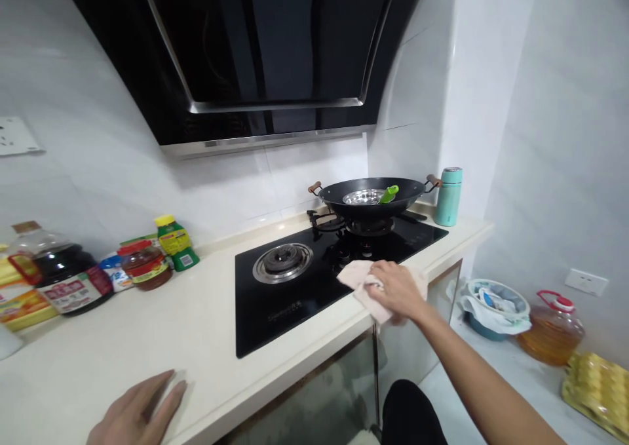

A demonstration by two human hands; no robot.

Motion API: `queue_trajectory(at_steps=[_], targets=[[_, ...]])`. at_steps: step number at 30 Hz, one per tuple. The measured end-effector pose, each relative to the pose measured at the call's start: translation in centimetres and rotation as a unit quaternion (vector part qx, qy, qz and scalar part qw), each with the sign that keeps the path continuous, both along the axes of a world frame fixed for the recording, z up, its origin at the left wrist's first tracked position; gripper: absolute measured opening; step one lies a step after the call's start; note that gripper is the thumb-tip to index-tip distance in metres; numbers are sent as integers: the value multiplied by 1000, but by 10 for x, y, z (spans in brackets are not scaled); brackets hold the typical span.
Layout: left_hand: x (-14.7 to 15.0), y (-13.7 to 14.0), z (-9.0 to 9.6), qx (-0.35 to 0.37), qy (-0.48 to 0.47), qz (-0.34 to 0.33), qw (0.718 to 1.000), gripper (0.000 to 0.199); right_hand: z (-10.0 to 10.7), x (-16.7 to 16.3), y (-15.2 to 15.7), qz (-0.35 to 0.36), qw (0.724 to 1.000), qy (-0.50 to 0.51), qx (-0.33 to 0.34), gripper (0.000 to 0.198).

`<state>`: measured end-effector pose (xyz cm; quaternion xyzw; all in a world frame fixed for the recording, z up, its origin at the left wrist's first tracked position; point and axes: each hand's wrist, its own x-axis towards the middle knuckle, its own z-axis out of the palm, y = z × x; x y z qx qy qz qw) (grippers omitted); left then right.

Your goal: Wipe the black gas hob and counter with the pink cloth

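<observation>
Cloth (354,274), pale pink and crumpled, lies across the front edge of a black glass cooktop (268,310) and the cream counter's (196,327) edge. The person's right hand (393,289) reaches forward and bunches it, fingers curled into a fold. At lower left, the left hand (128,417) is palm down at the counter, thumb parted from the fingers. A round burner (283,261) shows on the cooktop's left side. Behind the cloth, a black wok (339,196) with wooden handles sits over the other burner, holding shiny metalware (361,198) and something with a bright green handle (389,194). A turquoise bottle (448,199) stands just right of the wok. Sauce bottles and jars (146,266) line the left wall; a black range hood (285,45) slopes above.
</observation>
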<state>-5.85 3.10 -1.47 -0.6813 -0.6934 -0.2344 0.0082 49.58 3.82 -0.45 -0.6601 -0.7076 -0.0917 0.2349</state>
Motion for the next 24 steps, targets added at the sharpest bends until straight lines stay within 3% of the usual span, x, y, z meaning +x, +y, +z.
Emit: queue_trajectory(at_steps=[3,6,8,11,16,19,22,24], targets=[[3,-2,2,-4,0,2,1000,63,1,38,8,-88,996,5,11,30],[3,-2,0,-1,-4,6,1000,67,2,52,11,-147,989,18,27,33],[2,-1,-2,5,-5,6,1000,67,1,44,9,-165,985,28,36,35],[0,0,-5,15,0,6,1000,66,-5,3,3,-148,987,34,44,35],[-1,-1,-6,24,17,10,1000,62,-22,-112,-25,-9,999,28,46,35],[-1,-3,-7,27,26,7,999,60,-31,-169,-50,167,982,85,28,49],[-2,-4,-7,25,32,5,999,61,-42,-195,-66,302,951,68,8,73],[-2,-5,-6,22,34,6,999,61,-52,-192,-67,328,944,41,27,73]])
